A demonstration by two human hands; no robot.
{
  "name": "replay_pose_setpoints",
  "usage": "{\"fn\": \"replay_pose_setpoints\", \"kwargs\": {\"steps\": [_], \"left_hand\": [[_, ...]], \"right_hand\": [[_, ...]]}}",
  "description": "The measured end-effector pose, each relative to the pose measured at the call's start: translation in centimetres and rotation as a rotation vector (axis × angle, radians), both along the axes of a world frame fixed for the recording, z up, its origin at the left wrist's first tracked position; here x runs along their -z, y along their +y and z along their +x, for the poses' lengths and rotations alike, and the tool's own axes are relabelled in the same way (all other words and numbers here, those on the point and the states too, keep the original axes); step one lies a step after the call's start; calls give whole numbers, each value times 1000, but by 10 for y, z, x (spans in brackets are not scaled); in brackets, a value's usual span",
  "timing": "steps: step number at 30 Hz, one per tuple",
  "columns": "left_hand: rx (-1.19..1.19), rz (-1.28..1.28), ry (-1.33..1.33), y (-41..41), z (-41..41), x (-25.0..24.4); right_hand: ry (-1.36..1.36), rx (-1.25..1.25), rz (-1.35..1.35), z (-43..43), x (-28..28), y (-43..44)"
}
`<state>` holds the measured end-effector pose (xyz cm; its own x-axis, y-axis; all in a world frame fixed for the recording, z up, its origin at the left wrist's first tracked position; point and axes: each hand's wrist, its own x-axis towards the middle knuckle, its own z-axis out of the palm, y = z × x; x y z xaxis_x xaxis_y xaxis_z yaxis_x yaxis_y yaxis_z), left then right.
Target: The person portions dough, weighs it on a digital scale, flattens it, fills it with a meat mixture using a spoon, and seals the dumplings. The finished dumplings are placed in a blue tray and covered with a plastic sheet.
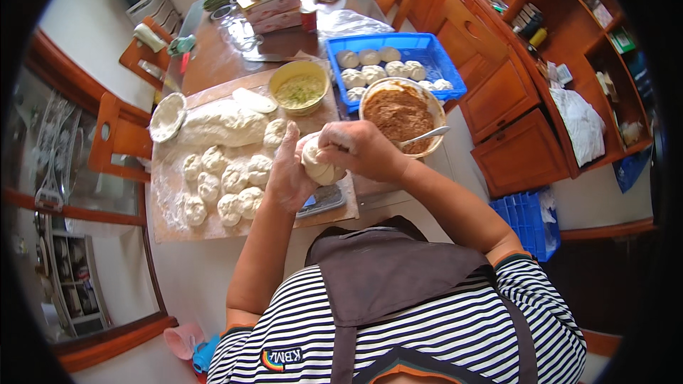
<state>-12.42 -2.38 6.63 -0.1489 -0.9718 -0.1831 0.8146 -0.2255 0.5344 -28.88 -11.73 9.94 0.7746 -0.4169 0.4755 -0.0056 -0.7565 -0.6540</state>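
Note:
A pleated dough bun (319, 168) is held between my two hands above the near edge of the floured board. My left hand (291, 176), dusted with flour, cups it from the left. The fingers of my right hand (355, 146) pinch the pleats at its top. Just beyond my right hand stands a bowl of brown filling (397, 112) with a metal spoon (427, 136) in it. Several dough lumps (229, 178) lie left of my left hand, and one more dough piece (275, 132) sits beyond it. Under the hands, a grey scale-like device (324, 201) is partly hidden.
A large dough log (219, 125) lies across the wooden board (168, 186), beside a small bowl of flour (168, 117). Behind are a yellow bowl of greenish filling (299, 88) and a blue tray (443, 58) holding several buns. A knife (267, 57) rests on the table (205, 72).

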Motion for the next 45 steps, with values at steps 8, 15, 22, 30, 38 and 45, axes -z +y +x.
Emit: {"fn": "replay_pose_setpoints", "kwargs": {"steps": [8, 15, 22, 30, 38, 45], "left_hand": [[30, 89, 12, -53, -39, 2], [77, 134, 55, -136, -99, 20], [-211, 264, -385, -150, -99, 16], [-619, 535, -402, -48, -68, 41], [-897, 610, -530, 14, -31, 34], [-898, 960, -1268, 114, 61, 124]], "right_hand": [[-33, 8, 61, -48, -4, -39], [-55, 103, 15, -123, 27, -142], [-34, 472, 364, -224, 71, -352], [636, 549, 0, -215, 218, -474], [458, 554, -310, -253, 273, -517], [371, 692, -400, -219, 151, -426]]}}
